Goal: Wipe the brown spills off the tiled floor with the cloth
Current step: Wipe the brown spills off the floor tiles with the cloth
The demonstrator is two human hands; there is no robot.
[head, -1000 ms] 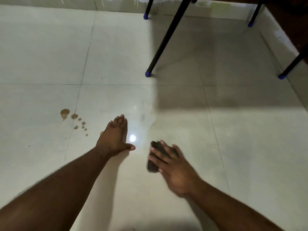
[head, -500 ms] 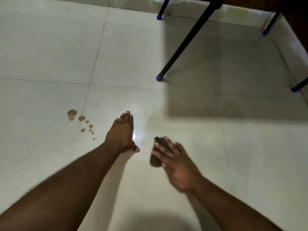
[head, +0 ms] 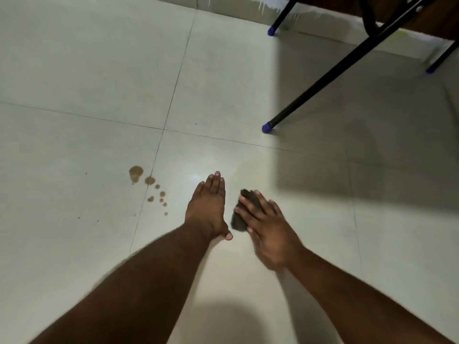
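Note:
A dark, bunched cloth [head: 239, 219] lies on the pale tiled floor [head: 74, 70], pressed down under the fingers of my right hand [head: 267, 227]. My left hand [head: 208, 207] rests flat on the floor just left of the cloth, fingers together and holding nothing. A cluster of brown spills [head: 136, 173] with several smaller drops [head: 159, 194] sits to the left of my left hand, straddling a grout line. The cloth is apart from those spills.
Black metal furniture legs with blue feet stand at the upper right, the nearest foot [head: 267, 127] beyond my hands, others [head: 272, 31] [head: 431, 69] by the wall. A dark shadow covers the floor on the right. A skirting edge runs along the top.
The view has shifted so the spills and hands sit further right in frame. My right hand with the cloth has come closer to my left hand, which stays planted.

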